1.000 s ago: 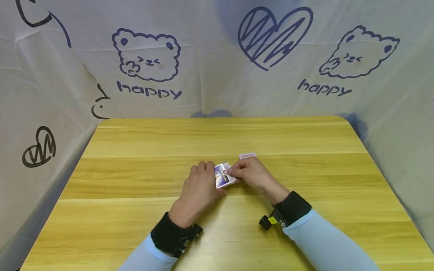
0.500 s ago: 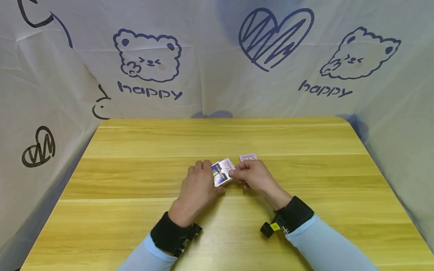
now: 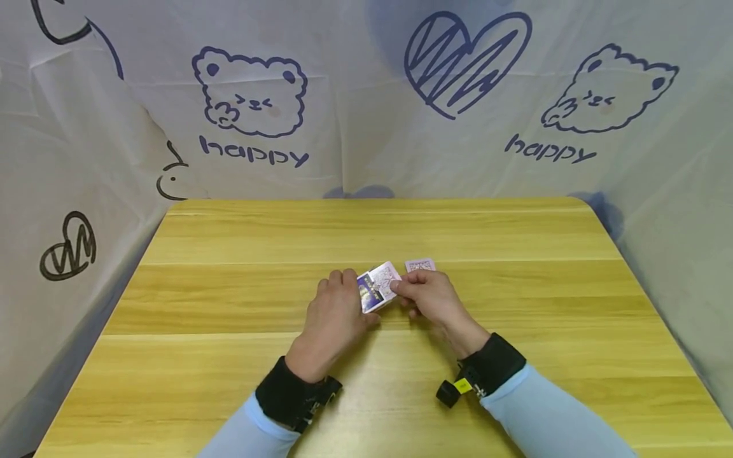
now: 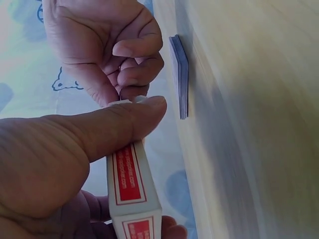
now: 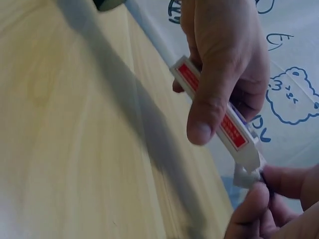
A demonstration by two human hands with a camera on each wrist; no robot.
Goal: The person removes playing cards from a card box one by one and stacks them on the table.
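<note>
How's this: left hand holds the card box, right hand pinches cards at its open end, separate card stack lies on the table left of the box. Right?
One thing off: the card stack lies on the table right of the card box, per the head view. The left hand holds the card box and the right hand pinches cards at its open end.

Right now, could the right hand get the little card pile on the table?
Probably yes: the card pile sits just beyond the right hand and nothing seems to block it, though it's pinching a card at the box.
</note>
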